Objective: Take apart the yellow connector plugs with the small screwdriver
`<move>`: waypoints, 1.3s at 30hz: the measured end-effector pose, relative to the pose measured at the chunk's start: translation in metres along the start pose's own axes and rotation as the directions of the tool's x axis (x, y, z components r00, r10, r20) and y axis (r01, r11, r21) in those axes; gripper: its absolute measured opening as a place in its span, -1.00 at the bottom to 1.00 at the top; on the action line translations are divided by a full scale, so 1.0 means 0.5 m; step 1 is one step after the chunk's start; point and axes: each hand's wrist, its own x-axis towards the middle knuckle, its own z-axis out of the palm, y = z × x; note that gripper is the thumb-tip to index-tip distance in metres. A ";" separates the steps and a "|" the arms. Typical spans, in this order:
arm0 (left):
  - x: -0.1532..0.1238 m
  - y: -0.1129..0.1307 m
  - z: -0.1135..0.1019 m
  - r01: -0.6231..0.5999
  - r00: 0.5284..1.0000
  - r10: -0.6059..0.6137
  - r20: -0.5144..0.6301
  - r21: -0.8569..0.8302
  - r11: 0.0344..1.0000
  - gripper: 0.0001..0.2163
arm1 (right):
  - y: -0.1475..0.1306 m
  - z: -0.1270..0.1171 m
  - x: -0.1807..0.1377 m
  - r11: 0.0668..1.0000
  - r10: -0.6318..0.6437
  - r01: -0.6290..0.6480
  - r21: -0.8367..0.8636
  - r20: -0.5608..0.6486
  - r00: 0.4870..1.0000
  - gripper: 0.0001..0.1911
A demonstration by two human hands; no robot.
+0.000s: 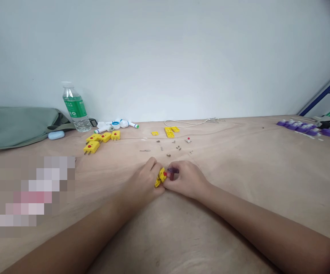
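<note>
Head view looks across a pale wooden table toward a plain wall, with both forearms coming in from the bottom edge and meeting near the centre. Left hand curls around a small yellow connector, its fingers pinching the piece from the 9 o'clock side. Right hand closes on the same connector from 3 o'clock, fingertips pressed together around a small dark tool whose end meets the red spot on the connector; what kind of tool it is cannot be told. The connector sits low between the two hands, just above the tabletop or resting on it. At 12 o'clock from the hands, near them, lie scattered small screws and loose yellow covers, with a thin white cable beyond. At about 10 o'clock, well apart, a cluster of finished yellow plugs lies on the table, with white fittings behind them. Farther toward 10 o'clock stands a water bottle, upright, beside a green bag and a small pale case. At 2 o'clock, far off by the table edge, sit purple parts.
</note>
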 end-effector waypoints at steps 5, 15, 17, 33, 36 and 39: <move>-0.003 -0.001 0.000 -0.013 1.000 0.014 0.021 -0.018 1.000 -0.79 | 0.004 -0.006 -0.003 0.995 -0.098 0.098 -0.012 -0.016 0.995 -0.92; 0.001 -0.003 -0.003 0.035 0.999 -0.043 -0.032 -0.219 0.975 -0.82 | 0.019 -0.014 -0.013 0.987 -0.127 0.124 0.107 0.027 0.992 -0.96; 0.001 -0.008 -0.003 0.026 1.000 -0.028 -0.004 -0.266 0.964 -0.82 | 0.023 -0.018 -0.014 0.976 -0.191 0.184 0.118 0.052 0.980 -0.97; 0.010 -0.015 -0.018 -0.085 0.971 0.159 0.180 -0.363 0.928 -0.97 | 0.040 -0.047 -0.016 0.623 -0.779 0.774 -0.112 -0.001 0.627 -0.93; 0.010 -0.017 -0.017 -0.098 0.963 0.181 0.198 -0.369 0.924 -0.99 | 0.041 -0.050 -0.013 0.500 -0.861 0.853 -0.152 0.021 0.508 -0.85; 0.011 -0.020 -0.018 -0.100 0.961 0.185 0.205 -0.367 0.925 -0.91 | 0.041 -0.051 -0.008 0.432 -0.899 0.887 -0.162 -0.001 0.437 -0.75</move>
